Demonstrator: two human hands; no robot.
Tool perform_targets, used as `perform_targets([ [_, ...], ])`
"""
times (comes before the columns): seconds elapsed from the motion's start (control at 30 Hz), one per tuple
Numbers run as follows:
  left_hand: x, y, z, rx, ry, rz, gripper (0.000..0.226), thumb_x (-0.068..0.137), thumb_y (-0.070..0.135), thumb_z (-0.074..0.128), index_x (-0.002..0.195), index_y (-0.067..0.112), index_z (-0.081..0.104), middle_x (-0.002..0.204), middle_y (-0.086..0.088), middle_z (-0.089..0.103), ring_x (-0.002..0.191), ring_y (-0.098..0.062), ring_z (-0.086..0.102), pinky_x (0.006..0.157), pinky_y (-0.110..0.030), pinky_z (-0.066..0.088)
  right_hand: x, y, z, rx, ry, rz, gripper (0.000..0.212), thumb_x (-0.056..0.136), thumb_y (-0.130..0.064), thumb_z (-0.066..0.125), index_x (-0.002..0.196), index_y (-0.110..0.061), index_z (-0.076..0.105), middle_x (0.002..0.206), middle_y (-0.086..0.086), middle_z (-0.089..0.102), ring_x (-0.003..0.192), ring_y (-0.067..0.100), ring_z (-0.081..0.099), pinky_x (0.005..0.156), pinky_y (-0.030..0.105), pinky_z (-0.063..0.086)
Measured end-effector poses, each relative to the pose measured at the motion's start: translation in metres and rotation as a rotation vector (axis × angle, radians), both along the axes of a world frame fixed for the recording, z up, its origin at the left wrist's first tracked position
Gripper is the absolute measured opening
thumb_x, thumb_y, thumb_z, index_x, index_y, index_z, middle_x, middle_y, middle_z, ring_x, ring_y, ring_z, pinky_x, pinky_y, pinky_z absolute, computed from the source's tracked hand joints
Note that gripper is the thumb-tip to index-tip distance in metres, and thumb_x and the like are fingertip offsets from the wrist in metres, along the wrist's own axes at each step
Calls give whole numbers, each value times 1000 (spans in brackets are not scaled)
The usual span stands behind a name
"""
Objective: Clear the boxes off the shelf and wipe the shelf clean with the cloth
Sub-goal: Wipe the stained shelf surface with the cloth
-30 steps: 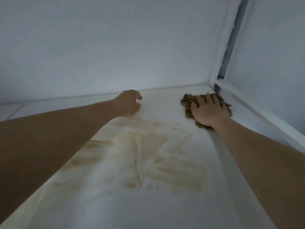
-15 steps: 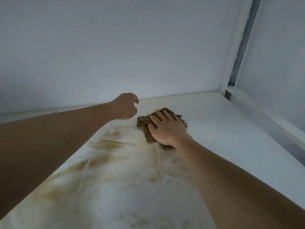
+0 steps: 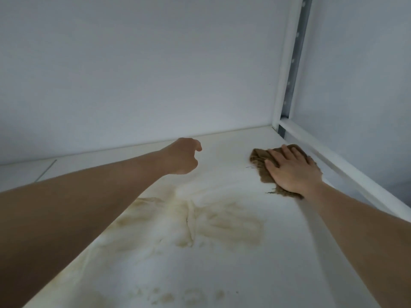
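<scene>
The white shelf carries brownish smears across its middle and front. A crumpled brown cloth lies on the shelf near the back right corner. My right hand presses flat on the cloth, fingers spread toward the back wall, covering most of it. My left hand rests on the shelf left of the cloth, fingers loosely curled with nothing in them. No boxes show on the shelf.
A white back wall closes the shelf behind. At the right, a white upright post with a grey slotted rail meets a white side rail running along the shelf's right edge.
My right hand slid the cloth from the shelf's middle, near my left hand, back to the right corner. The left hand stayed in place.
</scene>
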State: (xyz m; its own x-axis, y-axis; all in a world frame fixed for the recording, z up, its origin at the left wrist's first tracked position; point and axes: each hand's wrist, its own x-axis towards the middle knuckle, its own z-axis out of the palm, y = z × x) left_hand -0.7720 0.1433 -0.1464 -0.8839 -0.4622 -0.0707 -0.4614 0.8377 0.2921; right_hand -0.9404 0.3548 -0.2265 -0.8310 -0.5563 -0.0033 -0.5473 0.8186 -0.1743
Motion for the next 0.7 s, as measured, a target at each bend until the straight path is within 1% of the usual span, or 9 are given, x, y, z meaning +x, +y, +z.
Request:
perform_targets([
  [0.13, 4, 6, 5, 12, -2, 4, 52, 88, 0, 40, 138, 15, 44, 134, -7, 49, 123, -21, 49, 85, -26, 45, 12, 19, -2, 14, -30, -155, 58, 98, -53, 14, 154, -38, 9, 163, 2, -1, 149, 27, 5, 120, 49, 7],
  [0.23, 11, 7, 13, 4, 24, -6, 52, 87, -1, 41, 137, 15, 46, 135, -7, 49, 126, -21, 48, 89, -28, 46, 23, 21, -1, 22, -15, -130, 58, 99, -52, 14, 154, -36, 8, 163, 2, -1, 149, 26, 1, 120, 46, 3],
  [0.33, 25, 4, 19, 18, 40, -9, 51, 87, -2, 41, 134, 15, 48, 131, -7, 51, 121, -20, 52, 80, -26, 45, 34, 16, 2, 34, -22, -95, 58, 99, -51, 14, 155, -35, 8, 163, 0, -1, 150, 24, -3, 120, 46, -1],
  [0.4, 39, 1, 22, -18, 26, -28, 49, 88, -2, 42, 134, 15, 49, 131, -7, 52, 116, -20, 54, 83, -25, 45, 46, 3, 2, 30, -28, -46, 58, 99, -52, 13, 154, -35, 7, 163, -2, -1, 150, 22, -3, 121, 45, -1],
  [0.47, 53, -6, 25, -73, 25, -44, 45, 90, 0, 46, 133, 14, 50, 134, -6, 51, 102, -17, 60, 88, -27, 47, 59, -15, 2, 12, -31, 10, 58, 98, -52, 13, 154, -36, 7, 163, -3, -1, 150, 22, -2, 121, 45, -1],
  [0.5, 59, -10, 25, -82, 33, -42, 42, 91, 1, 47, 131, 14, 52, 136, -3, 50, 87, -14, 64, 84, -27, 48, 66, -24, 2, 1, -31, 35, 58, 98, -52, 13, 154, -36, 8, 163, -3, -1, 150, 21, -2, 121, 45, -1],
  [0.57, 69, -19, 24, -81, 49, -24, 39, 91, 0, 47, 127, 15, 54, 135, 5, 47, 63, -9, 65, 66, -21, 48, 81, -42, 3, -11, -33, 85, 58, 99, -52, 13, 154, -37, 7, 163, -4, -2, 150, 21, -3, 121, 44, -1],
  [0.6, 74, -22, 24, -92, 55, -12, 38, 91, 1, 47, 125, 16, 56, 130, 8, 47, 64, -12, 66, 63, -19, 46, 90, -53, 4, -9, -33, 119, 58, 99, -52, 13, 154, -36, 7, 163, -4, -3, 150, 20, -4, 121, 43, -1],
  [0.7, 81, -29, 22, -187, 79, 21, 38, 89, 0, 49, 121, 17, 60, 127, 0, 55, 104, -21, 59, 83, -26, 45, 126, -86, 3, -9, -37, 270, 57, 99, -51, 12, 154, -37, 7, 163, -5, -5, 150, 18, -7, 121, 43, -3],
])
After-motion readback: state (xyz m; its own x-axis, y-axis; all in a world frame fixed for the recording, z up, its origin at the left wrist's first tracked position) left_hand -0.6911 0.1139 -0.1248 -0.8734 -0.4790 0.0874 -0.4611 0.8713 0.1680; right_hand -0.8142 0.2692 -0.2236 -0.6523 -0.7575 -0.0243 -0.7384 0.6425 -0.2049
